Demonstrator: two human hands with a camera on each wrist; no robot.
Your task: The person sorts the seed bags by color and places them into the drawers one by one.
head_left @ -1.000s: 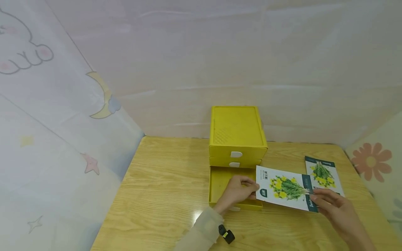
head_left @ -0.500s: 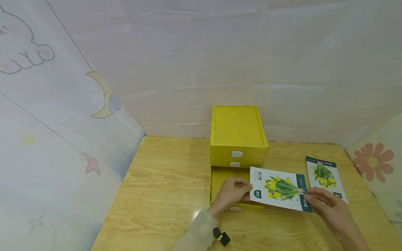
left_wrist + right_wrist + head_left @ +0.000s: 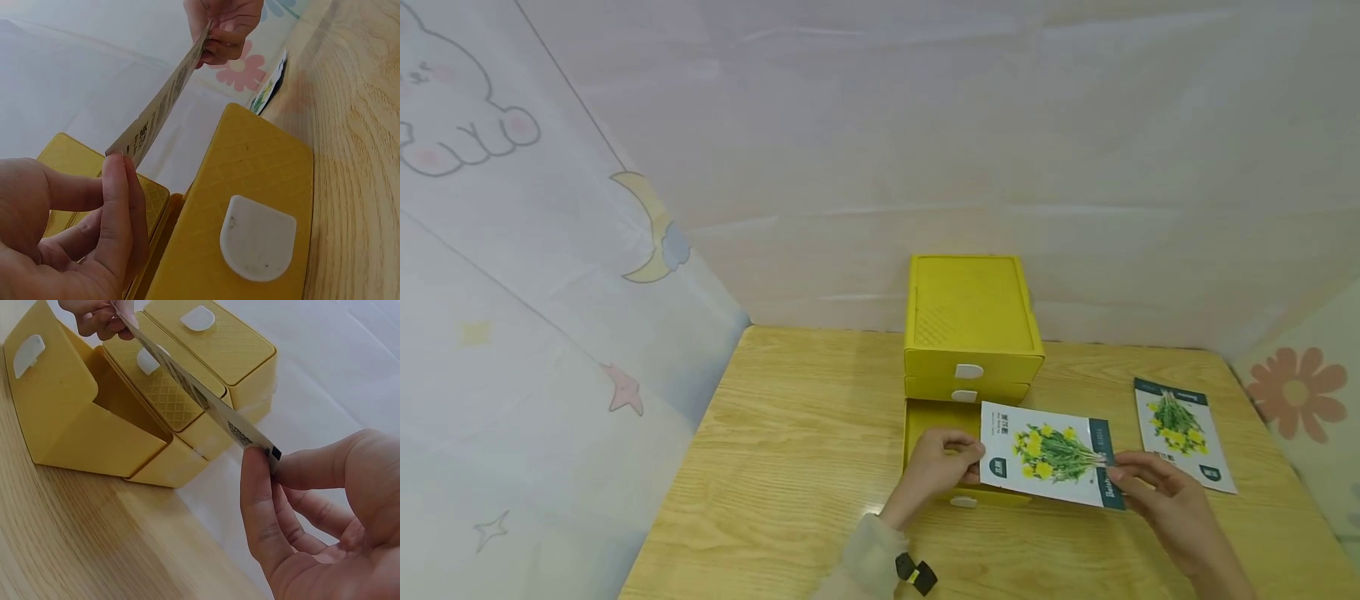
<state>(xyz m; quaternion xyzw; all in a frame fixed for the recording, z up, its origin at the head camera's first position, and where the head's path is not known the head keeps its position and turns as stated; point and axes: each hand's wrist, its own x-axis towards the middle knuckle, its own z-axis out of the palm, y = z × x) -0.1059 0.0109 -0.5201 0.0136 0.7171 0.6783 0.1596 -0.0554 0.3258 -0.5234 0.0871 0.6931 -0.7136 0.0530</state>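
A white and dark green seed packet with yellow flowers printed on it is held between both hands, over the right side of a pulled-out drawer. The left hand pinches its left edge between thumb and fingers. At the other end, the right hand pinches the green strip. From the side, in the right wrist view, the packet looks thin and flat, clear of the table. The drawer is the lowest of a yellow drawer box; the packet hides part of its inside.
A second, matching seed packet lies flat on the wooden table at the right. The box's two upper drawers are closed, each with a white pull tab. A pale printed cloth hangs behind and beside the table.
Both hands have moved left together with the packet, bringing it from the drawer's right edge to over the drawer. The other packet stays on the table.
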